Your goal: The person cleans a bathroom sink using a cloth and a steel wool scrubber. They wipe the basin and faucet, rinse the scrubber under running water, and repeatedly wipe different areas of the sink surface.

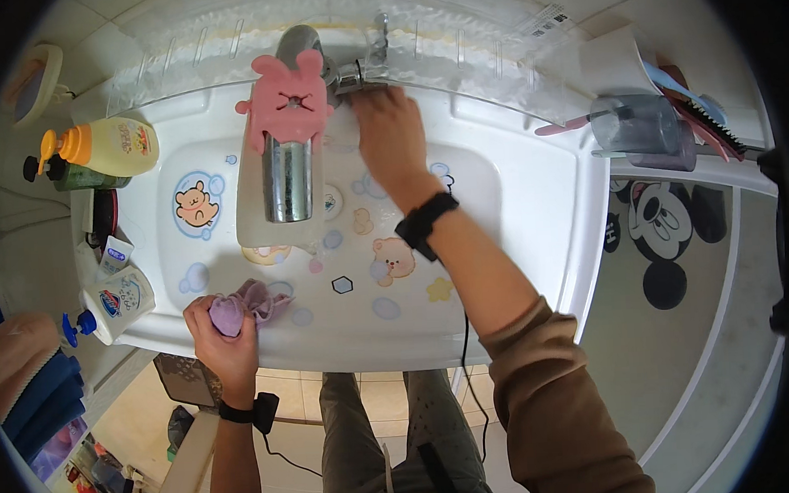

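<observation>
My left hand grips a bunched light-purple cloth over the front left of the white sink. Part of the cloth hangs loose past my fingers. At the back, my right hand reaches to the chrome faucet fitting, palm down. Its fingertips are partly hidden under the edge of the clear shelf, so their grip does not show. Left of that hand, the chrome spout points toward me, wearing a pink animal-shaped silicone cover. Cartoon stickers, including a bear, decorate the basin.
A yellow pump bottle, a white pump bottle and a tube stand along the left rim. The clear ribbed shelf spans the back. Cups and a hairbrush are at right. A thin black cable hangs near my right arm.
</observation>
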`<state>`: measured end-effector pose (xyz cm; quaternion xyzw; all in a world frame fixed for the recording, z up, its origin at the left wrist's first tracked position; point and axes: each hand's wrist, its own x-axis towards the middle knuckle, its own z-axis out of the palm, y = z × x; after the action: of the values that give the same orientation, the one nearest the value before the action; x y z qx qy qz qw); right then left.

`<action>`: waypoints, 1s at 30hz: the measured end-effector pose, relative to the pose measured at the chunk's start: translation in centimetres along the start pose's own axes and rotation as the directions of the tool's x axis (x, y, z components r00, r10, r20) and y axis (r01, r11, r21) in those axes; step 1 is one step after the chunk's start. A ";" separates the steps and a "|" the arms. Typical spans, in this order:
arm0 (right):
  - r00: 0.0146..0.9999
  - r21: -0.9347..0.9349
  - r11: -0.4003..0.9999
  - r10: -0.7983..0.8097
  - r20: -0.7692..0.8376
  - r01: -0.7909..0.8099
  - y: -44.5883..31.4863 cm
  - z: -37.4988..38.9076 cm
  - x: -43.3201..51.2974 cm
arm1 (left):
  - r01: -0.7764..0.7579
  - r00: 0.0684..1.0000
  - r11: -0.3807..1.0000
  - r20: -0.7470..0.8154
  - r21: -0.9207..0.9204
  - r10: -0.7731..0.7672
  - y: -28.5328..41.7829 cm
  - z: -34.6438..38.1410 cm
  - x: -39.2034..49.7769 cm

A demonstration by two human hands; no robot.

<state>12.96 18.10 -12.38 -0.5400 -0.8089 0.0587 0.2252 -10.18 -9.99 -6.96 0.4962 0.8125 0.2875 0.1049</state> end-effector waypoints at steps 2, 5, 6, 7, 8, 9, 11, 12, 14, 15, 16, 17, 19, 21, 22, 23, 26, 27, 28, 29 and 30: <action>0.992 0.077 0.997 -0.015 -0.122 0.025 0.5 0.9 -0.3 | -0.014 1.000 1.000 -0.012 -0.011 0.014 0.1 -0.1 0.0; 0.975 0.172 0.985 0.041 -0.216 -0.003 0.4 2.3 -1.5 | -0.016 1.000 1.000 -0.017 -0.020 0.016 0.0 0.0 0.0; 0.956 0.177 0.983 0.005 -0.294 0.049 0.1 2.5 -1.8 | -0.015 1.000 1.000 -0.012 -0.018 0.015 0.0 0.1 0.0; 0.974 0.139 0.990 0.036 -0.224 -0.005 -0.1 2.6 -1.7 | -0.025 0.999 0.999 -0.026 -0.027 0.024 -0.1 0.2 0.0; 0.974 0.078 0.997 0.016 -0.226 0.001 -0.6 2.6 -1.8 | -0.027 0.999 0.999 -0.029 -0.028 0.026 -0.1 0.2 0.0; 0.971 0.033 0.999 0.022 -0.237 -0.014 -0.9 2.3 -1.6 | -0.031 0.999 0.999 -0.030 -0.036 0.030 -0.2 0.2 0.0; 0.974 0.029 0.999 0.027 -0.224 -0.021 -1.3 1.5 -1.2 | -0.035 0.999 0.998 -0.022 -0.045 0.034 -0.2 0.3 0.0; 0.973 0.023 1.000 -0.013 -0.229 0.019 -1.4 1.1 -0.9 | -0.037 0.999 0.998 -0.025 -0.049 0.036 -0.3 0.3 0.0; 0.983 0.058 0.997 -0.038 -0.177 0.049 -1.0 -0.1 -0.8 | -0.033 0.999 0.998 -0.030 -0.050 0.031 -0.3 0.2 -0.1; 0.997 0.069 0.997 -0.033 -0.076 0.039 -0.8 -0.5 -0.7 | -0.024 1.000 0.999 -0.018 -0.047 0.023 -0.4 0.2 -0.1; 0.996 0.072 0.995 -0.059 -0.068 0.064 -0.4 -0.9 -0.8 | -0.013 1.000 0.999 -0.013 -0.043 0.013 -0.4 0.1 -0.1; 0.999 0.074 0.996 -0.043 0.013 0.042 -0.2 -1.1 -0.7 | -0.018 1.000 0.999 -0.019 -0.031 0.018 -0.5 0.0 -0.1; 0.999 0.070 0.997 -0.028 0.018 0.027 0.1 -1.3 -0.9 | -0.029 1.000 1.000 -0.009 0.000 0.029 -0.5 0.0 -0.1; 0.985 0.046 0.992 -0.112 -0.128 0.119 0.1 -1.2 -1.1 | -0.012 1.000 1.000 -0.007 -0.006 0.011 -0.6 0.0 -0.1; 0.990 0.077 0.991 -0.097 -0.102 0.105 -0.1 -1.1 -1.2 | -0.007 1.000 1.000 -0.017 -0.020 0.007 -0.6 0.1 -0.1; 0.984 0.092 0.990 -0.089 -0.155 0.104 -0.3 -1.1 -1.2 | 0.003 1.000 1.000 -0.015 -0.009 -0.003 -0.6 0.1 -0.1; 0.995 0.069 0.994 -0.079 -0.052 0.083 -1.2 -1.3 -1.2 | -0.012 1.000 1.000 -0.019 -0.017 0.012 -0.4 0.1 0.0; 1.000 0.048 0.999 -0.021 0.011 0.021 -1.4 -1.5 -1.1 | -0.030 0.999 0.999 -0.020 -0.025 0.029 -0.3 0.1 0.0; 1.000 0.021 1.000 0.019 -0.002 -0.019 -1.6 -1.7 -1.1 | -0.045 0.999 0.998 -0.016 -0.041 0.044 -0.2 0.0 0.0; 0.999 0.050 0.998 0.047 0.020 -0.048 -1.8 -1.8 -1.0 | -0.027 1.000 0.999 0.003 -0.019 0.027 -0.1 0.0 0.0; 0.999 0.071 0.996 0.045 -0.013 -0.044 -1.7 -2.1 -1.1 | -0.015 1.000 1.000 0.001 -0.017 0.015 0.0 -0.1 -0.1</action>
<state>12.71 16.13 -10.26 -0.5500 -0.7924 0.0884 0.2486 -10.14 -10.06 -6.89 0.5014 0.8064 0.2947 0.1075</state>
